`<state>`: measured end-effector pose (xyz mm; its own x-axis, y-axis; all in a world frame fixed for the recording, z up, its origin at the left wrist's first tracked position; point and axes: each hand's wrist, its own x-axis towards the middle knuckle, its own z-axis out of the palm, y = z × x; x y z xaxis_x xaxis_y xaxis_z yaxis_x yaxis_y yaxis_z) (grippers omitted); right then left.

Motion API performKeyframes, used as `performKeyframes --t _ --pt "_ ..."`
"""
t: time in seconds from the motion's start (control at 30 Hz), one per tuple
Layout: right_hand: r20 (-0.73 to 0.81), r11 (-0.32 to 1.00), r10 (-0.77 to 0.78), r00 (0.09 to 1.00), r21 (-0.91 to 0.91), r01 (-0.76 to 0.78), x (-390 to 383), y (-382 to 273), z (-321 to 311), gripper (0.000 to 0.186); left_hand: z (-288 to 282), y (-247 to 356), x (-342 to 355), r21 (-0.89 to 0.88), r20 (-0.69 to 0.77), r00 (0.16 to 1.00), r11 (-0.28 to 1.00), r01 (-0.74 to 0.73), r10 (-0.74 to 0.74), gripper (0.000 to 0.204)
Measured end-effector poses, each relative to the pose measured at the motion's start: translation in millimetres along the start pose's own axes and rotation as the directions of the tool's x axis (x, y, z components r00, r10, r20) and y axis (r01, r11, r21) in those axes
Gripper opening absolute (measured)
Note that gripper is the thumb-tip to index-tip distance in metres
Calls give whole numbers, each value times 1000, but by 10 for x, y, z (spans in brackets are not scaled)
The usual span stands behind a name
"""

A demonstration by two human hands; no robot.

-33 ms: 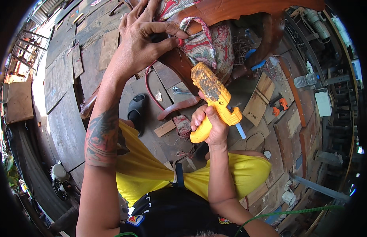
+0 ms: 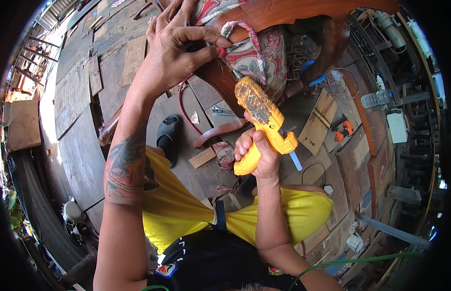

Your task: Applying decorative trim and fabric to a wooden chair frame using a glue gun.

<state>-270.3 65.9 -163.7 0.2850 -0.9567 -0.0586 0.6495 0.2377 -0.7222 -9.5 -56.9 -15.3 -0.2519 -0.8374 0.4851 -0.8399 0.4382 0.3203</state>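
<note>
My left hand [image 2: 179, 48] is at the top, thumb and forefinger closed on a patterned fabric cord [image 2: 245, 34] against the varnished wooden furniture frame [image 2: 283, 14], with a small red piece at the fingertips. Floral upholstery [image 2: 276, 60] lies beside and beneath the cord. My right hand [image 2: 259, 157] grips a yellow, stained glue gun [image 2: 257, 102], a pale glue stick [image 2: 295, 160] sticking from its back. The gun's metal nozzle points up toward the cord just below my left fingers; whether it touches is unclear.
Worn boards [image 2: 80, 140] form the floor. An orange-and-black tool [image 2: 344, 130] lies at right, near a plastic bottle [image 2: 373, 99] and a loose plank [image 2: 317, 121]. A red hose [image 2: 189, 116] runs below the furniture. Metal racks [image 2: 405, 184] stand at right. My yellow-clad legs [image 2: 303, 208] are below.
</note>
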Motion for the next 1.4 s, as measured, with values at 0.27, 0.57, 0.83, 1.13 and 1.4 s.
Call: performKeyframes --t 0.27,0.57,0.83,1.13,1.4 --pt "22 1000 9 1000 30 -10 51 -46 22 72 -50 51 29 -24 6 1000 999 26 -26 27" --pt "28 1000 -7 1000 12 7 67 -33 -20 71 4 -30 28 -60 -19 1000 998 10 -11 27" --pt "18 1000 28 999 -11 -28 55 -152 171 71 16 -38 41 -48 -23 1000 999 -2 1 26" --pt "-11 998 16 1000 -62 -17 41 -171 206 72 16 -47 47 -88 -20 1000 996 -17 15 24" --pt "-10 997 -4 1000 -81 3 13 -158 218 71 56 -87 40 -120 -43 999 993 -16 11 25"
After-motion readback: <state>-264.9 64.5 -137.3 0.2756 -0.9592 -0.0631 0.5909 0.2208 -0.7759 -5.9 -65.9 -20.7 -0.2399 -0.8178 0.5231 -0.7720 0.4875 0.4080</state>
